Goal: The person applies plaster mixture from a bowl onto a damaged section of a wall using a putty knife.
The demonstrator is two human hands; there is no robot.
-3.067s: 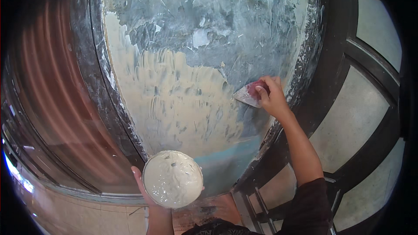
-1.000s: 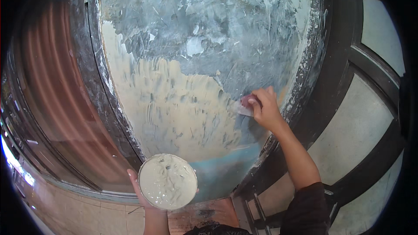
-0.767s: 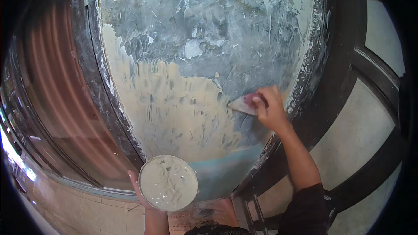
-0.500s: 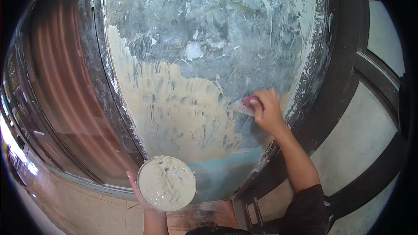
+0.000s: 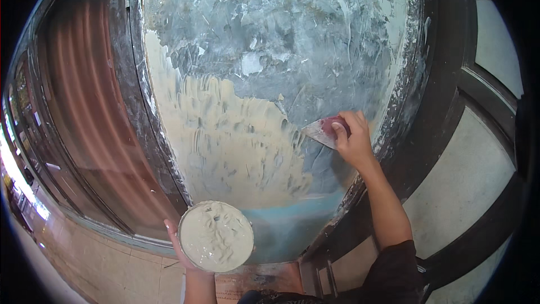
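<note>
Head: R hand point(image 5: 355, 139) w/ scraper point(image 5: 323, 132), printed sheet point(image 5: 247, 284) illegible.

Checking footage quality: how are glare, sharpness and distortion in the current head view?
Head view, throughout: a bright strip at left is blown out; glints dot the pale paste; the right hand and scraper look fairly sharp; the paneled door bows near the black rim.

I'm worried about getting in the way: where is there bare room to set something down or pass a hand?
Tiled floor looks mostly bare below the curtained pane, left of the left forearm. A hand could probably pass before the wall, between the tub of paste and right forearm. Crowded: right hand and scraper at the edge of the cream coat.
</note>
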